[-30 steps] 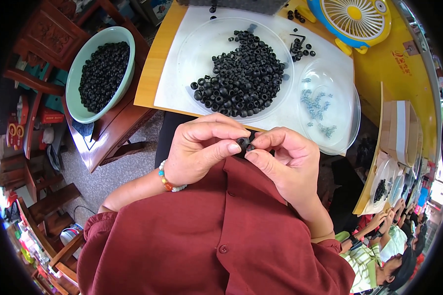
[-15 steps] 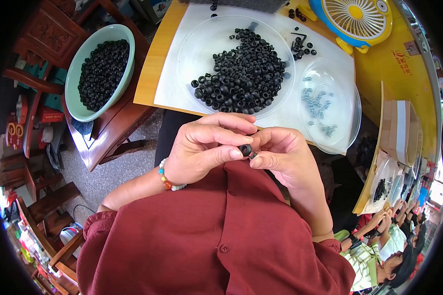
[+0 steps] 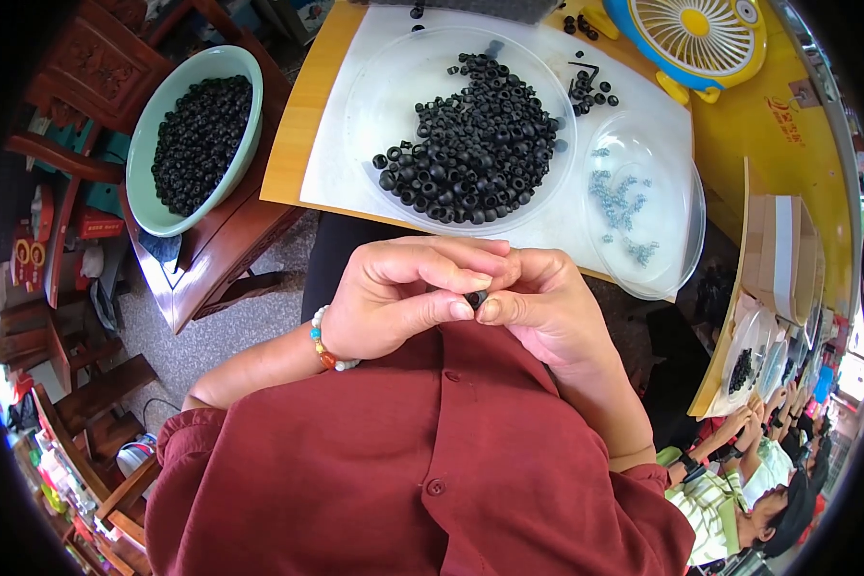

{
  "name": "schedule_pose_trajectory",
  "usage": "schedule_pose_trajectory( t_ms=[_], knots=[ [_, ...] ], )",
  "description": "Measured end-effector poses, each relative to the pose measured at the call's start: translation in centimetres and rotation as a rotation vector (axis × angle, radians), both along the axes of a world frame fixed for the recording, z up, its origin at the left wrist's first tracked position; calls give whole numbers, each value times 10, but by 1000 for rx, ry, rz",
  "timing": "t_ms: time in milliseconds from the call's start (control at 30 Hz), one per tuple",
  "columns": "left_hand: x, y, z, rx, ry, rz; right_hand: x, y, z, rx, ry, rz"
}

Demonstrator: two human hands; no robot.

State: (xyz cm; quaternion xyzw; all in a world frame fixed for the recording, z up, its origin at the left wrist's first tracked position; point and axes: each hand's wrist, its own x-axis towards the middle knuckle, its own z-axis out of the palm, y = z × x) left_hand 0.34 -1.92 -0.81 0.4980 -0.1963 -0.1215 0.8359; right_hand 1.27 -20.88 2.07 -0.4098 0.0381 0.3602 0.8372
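Observation:
In front of my chest, a small round black cord stopper part with a hole in it sits between my fingertips. My left hand is closed on it with thumb and fingers, and a beaded bracelet circles that wrist. My right hand pinches at the same part from the other side, its fingertips touching the left ones. Fingers cover most of the part. Just beyond, a big clear round tray carries a heap of loose black parts. To its right, a smaller clear tray holds many tiny metal springs.
A pale green bowl full of black pieces stands on a wooden stool at left. A black hex key and stray black parts lie near a blue and yellow fan. Other people sit at the lower right beside a cardboard box.
My hands have drawn together and dropped slightly. The right thumb has moved up against the black part, and the small piece seen earlier in the right fingers is now hidden.

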Motion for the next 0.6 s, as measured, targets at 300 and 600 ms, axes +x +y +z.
schedule_pose_trajectory(
  t_ms=[300,600],
  knots=[
    [3,-3,-2,-73,63,28,-2,-1,6,-7,-88,23],
    [2,-1,2,97,-15,151,-10,6,8,-294,-414,-170]
  ],
)
